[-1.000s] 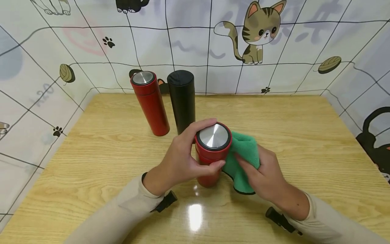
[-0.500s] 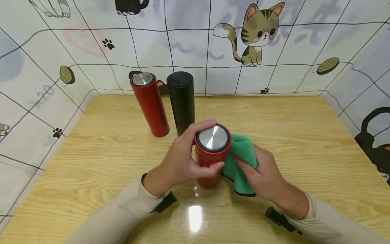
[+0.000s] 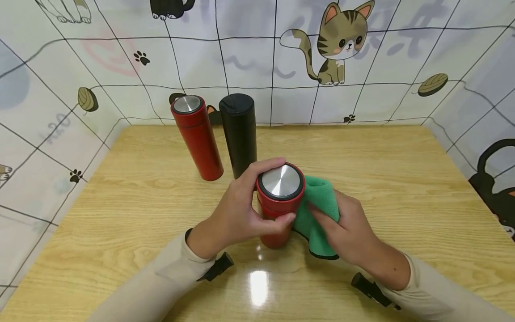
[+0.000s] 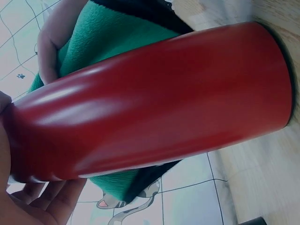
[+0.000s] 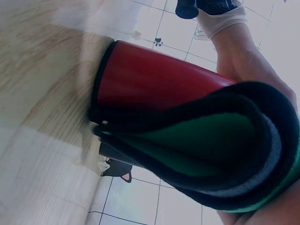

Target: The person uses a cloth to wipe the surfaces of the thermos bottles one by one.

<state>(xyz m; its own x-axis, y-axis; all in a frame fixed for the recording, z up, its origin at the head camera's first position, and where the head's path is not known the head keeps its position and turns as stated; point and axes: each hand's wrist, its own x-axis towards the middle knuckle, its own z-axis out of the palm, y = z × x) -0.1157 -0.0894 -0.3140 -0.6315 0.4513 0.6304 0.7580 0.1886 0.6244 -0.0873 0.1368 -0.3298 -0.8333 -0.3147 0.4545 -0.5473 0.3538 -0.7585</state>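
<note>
A red thermos (image 3: 275,237) with a brushed-metal lid top (image 3: 281,181) stands in front of me, its base right at the tabletop. My left hand (image 3: 235,212) grips it near the top, thumb on the near side and fingers on the far side. On its right, my right hand (image 3: 356,230) holds a folded green cloth (image 3: 323,197) with dark edging against the body. In the left wrist view the cloth (image 4: 119,35) shows behind the thermos (image 4: 164,98), emerging on both sides. The right wrist view shows the cloth's folded edge (image 5: 201,140) overlapping the thermos (image 5: 145,75).
Behind and to the left, a second red thermos (image 3: 201,143) and a black thermos (image 3: 240,138) stand side by side on the wooden table (image 3: 382,170). A cat-print backdrop (image 3: 241,58) encloses the table's back and sides.
The right hand and green cloth shifted slightly left between the first two frames, and have barely moved since. The left hand keeps its grip on the thermos, which stays in place.
</note>
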